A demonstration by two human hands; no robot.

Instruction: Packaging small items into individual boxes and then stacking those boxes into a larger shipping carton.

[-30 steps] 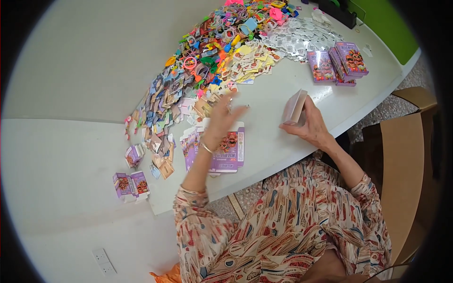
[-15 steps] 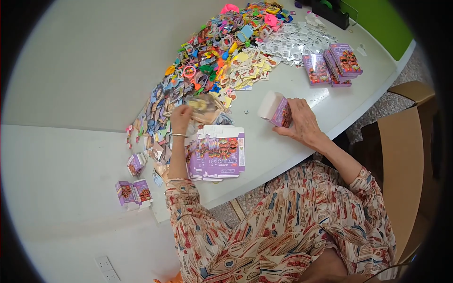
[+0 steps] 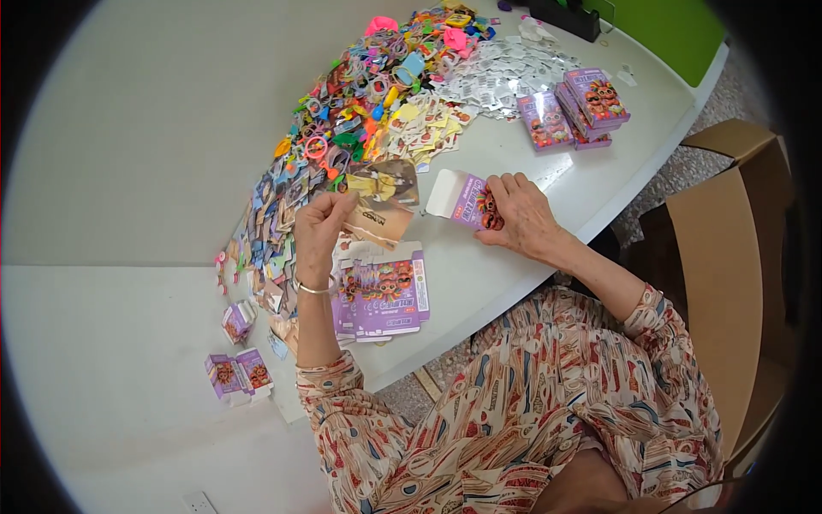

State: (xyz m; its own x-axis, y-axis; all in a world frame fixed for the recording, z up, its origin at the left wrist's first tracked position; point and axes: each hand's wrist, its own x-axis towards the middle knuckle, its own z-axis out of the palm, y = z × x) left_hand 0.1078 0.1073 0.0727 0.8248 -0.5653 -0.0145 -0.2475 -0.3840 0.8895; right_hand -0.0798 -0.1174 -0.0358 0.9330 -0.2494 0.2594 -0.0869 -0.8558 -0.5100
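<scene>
My left hand [image 3: 318, 238], with a bangle at the wrist, pinches glossy picture cards [image 3: 383, 182] by their left edge. One shows a yellow figure and a tan one lies lower. They hang above a stack of flat purple cartons [image 3: 387, 315]. To their right, my right hand [image 3: 524, 214] grips a small purple carton [image 3: 467, 197] printed with red cartoon figures. Its white end flap [image 3: 443, 192] sticks out toward the cards, and a small gap separates the two. My right palm hides the carton's other end.
Beyond my hands lie heaps of colourful trinkets [image 3: 342, 107], yellow-and-white cards [image 3: 432, 128] and silvery packets [image 3: 505, 81]. Made-up purple boxes [image 3: 597, 96] sit at far right, near a black tape dispenser [image 3: 565, 17]. Small purple boxes [image 3: 238, 373] stand at left. An open cardboard box [image 3: 711, 248] is beside me.
My left hand has lifted the picture cards off the heap and brought them nearer the carton. My right hand has turned the carton and shifted it left. The view has moved slightly.
</scene>
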